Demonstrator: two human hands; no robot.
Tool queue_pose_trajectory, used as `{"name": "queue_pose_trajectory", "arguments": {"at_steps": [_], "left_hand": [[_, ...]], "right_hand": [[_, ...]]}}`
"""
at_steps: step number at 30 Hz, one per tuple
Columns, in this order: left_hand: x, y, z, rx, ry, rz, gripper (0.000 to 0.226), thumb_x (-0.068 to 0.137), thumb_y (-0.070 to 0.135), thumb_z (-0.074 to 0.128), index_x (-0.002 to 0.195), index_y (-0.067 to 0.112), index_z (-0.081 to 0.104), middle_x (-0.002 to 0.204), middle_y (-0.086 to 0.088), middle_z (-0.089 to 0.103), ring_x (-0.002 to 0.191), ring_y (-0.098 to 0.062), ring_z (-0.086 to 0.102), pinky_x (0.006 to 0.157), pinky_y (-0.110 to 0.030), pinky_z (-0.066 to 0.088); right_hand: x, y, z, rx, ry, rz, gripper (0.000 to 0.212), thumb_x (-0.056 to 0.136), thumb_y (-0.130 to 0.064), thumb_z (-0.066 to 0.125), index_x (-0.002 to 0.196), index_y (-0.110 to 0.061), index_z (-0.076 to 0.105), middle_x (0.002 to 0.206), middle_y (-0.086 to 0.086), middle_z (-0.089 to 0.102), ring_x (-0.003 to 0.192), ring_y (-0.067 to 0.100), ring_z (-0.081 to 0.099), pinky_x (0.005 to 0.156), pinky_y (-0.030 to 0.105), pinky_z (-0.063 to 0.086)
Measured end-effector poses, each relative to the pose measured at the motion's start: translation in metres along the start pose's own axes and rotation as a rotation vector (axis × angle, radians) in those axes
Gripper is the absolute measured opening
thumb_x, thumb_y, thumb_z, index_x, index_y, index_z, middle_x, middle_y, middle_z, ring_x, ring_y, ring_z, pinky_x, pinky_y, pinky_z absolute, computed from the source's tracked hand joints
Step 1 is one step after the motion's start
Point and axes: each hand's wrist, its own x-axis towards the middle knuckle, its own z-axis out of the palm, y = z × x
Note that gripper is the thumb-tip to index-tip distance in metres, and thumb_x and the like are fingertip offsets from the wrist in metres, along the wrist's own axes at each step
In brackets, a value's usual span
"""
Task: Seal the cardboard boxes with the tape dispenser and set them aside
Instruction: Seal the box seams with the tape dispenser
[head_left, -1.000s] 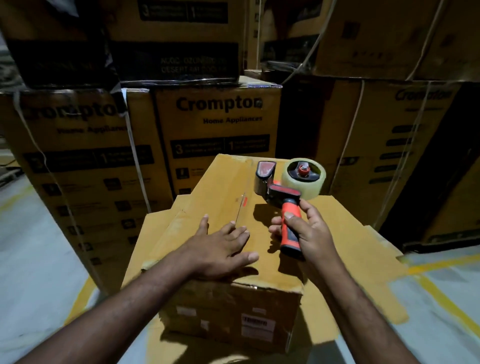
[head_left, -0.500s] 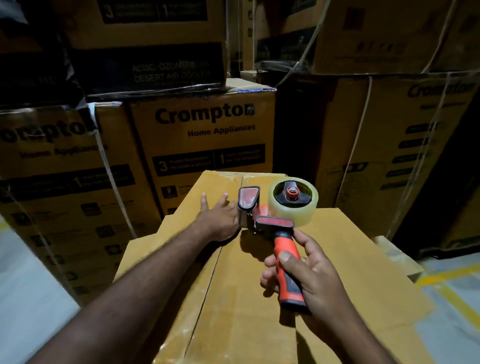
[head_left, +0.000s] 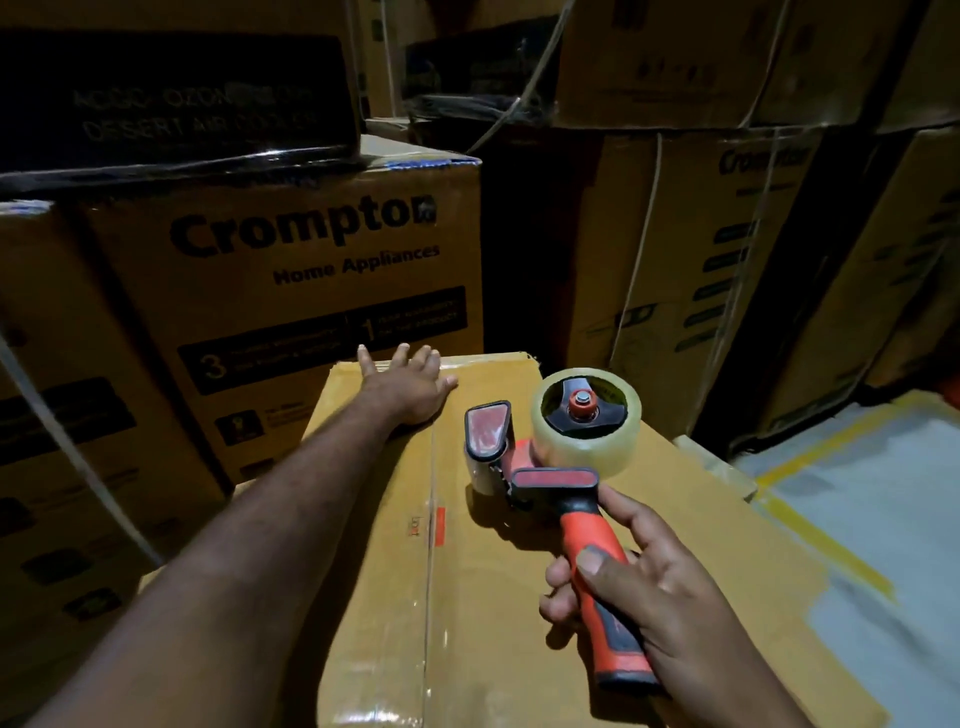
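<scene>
Pressing palm-down on the box (head_left: 493, 623), the left hand (head_left: 410, 387) lies flat near the far edge. Its fingers are straight and a little spread, the thumb out to its own left, and it holds nothing.

The right hand (head_left: 660, 603) is wrapped round the orange-and-black handle of the dispenser (head_left: 553, 480). The thumb lies across the top of the grip, the fingers curl under it from the left, and the index finger reaches up toward the black neck. Ahead of this hand the dispenser's head is low over the box top; whether it touches the cardboard I cannot tell.

The roll (head_left: 587, 441) of clear tape sits forward of the right hand, its open face turned up toward the camera, with a red cap at the hub. The black-rimmed front plate stands forward and left of the right hand, between the two hands.

The seam (head_left: 429, 545) runs away from the person, left of the right hand, and passes under the left wrist. A small red mark (head_left: 440, 525) lies just beside it, left of the dispenser's head.

Beyond the left fingertips stand cartons (head_left: 291, 291) printed "Crompton Home Appliances", stacked and strapped. Right of the right hand, past the box edge, lies pale floor (head_left: 883, 545) with yellow lines.
</scene>
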Motion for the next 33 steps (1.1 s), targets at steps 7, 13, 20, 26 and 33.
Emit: {"name": "queue_pose_trajectory", "arguments": {"at_steps": [7,13,20,26,33], "left_hand": [[0.027,0.002,0.002,-0.141,0.075,-0.038,0.058,0.105,0.058,0.026,0.151,0.024,0.038,0.160,-0.007,0.032,0.149,-0.031,0.026,0.115,-0.075,0.005],[0.030,0.002,0.002,-0.241,0.179,-0.047,0.035,0.106,0.050,0.037,0.120,0.024,0.056,0.126,-0.004,0.059,0.118,-0.025,0.054,0.112,-0.064,0.022],[-0.001,-0.016,-0.015,-0.134,-0.046,0.003,0.058,0.105,0.057,0.031,0.159,0.037,0.023,0.171,0.004,0.005,0.156,-0.029,-0.005,0.112,-0.075,-0.012],[-0.144,-0.065,-0.021,-0.092,-0.213,0.007,0.062,0.104,0.058,0.027,0.161,0.036,0.014,0.169,0.007,-0.010,0.156,-0.025,-0.012,0.118,-0.070,-0.006],[-0.301,-0.073,0.003,-0.398,-0.198,-0.121,0.075,0.094,0.063,0.032,0.160,0.040,0.006,0.162,0.025,-0.017,0.155,-0.013,-0.009,0.127,-0.048,0.010]], "right_hand": [[0.000,0.013,0.012,-0.011,0.040,-0.002,0.075,0.076,-0.016,0.073,0.140,-0.040,0.043,0.093,0.028,0.067,0.078,0.039,0.066,0.077,0.047,0.053],[0.003,0.018,0.018,-0.062,0.083,-0.028,0.075,0.075,-0.017,0.073,0.138,-0.042,0.044,0.094,0.024,0.068,0.078,0.036,0.068,0.078,0.044,0.054],[0.009,0.014,0.020,-0.117,0.112,-0.050,0.073,0.084,-0.017,0.074,0.139,-0.049,0.038,0.092,0.023,0.069,0.080,0.034,0.069,0.078,0.047,0.057],[0.008,0.014,0.016,-0.149,0.082,-0.052,0.067,0.094,-0.010,0.063,0.142,-0.049,0.035,0.098,0.023,0.068,0.081,0.033,0.071,0.082,0.048,0.058],[0.007,0.009,0.019,-0.197,-0.007,-0.051,0.065,0.098,-0.011,0.058,0.149,-0.042,0.032,0.096,0.025,0.067,0.077,0.029,0.070,0.077,0.048,0.058]]}}
